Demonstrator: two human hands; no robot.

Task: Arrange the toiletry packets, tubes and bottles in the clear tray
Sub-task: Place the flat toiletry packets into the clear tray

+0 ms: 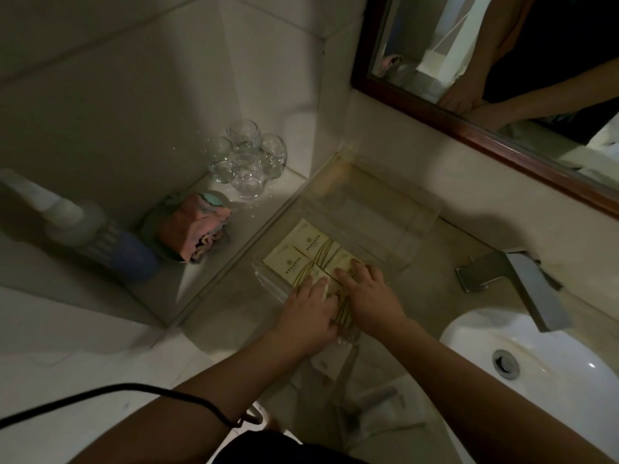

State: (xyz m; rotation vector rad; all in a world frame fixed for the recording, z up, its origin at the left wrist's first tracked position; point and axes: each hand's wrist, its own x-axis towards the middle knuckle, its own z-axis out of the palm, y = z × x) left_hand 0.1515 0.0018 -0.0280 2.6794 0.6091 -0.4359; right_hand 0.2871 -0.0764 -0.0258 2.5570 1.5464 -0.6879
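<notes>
A clear tray [385, 209] lies on the beige counter, running from the wall corner toward me. Several cream toiletry packets [303, 244] with gold print lie flat in its near half, set side by side. My left hand [310, 313] and my right hand [366, 293] both rest on the nearest packets, fingers fairly straight and pressing down. The packets under my palms are mostly hidden. More pale packets [326, 363] lie on the counter just in front of the tray.
Several upturned glasses [248, 159] stand in the tiled corner, with a folded pink cloth [196, 226] on a dish beside them. A white and blue bottle [83, 226] lies at left. The tap [512, 279] and white basin [542, 363] are at right, a mirror [502, 61] above.
</notes>
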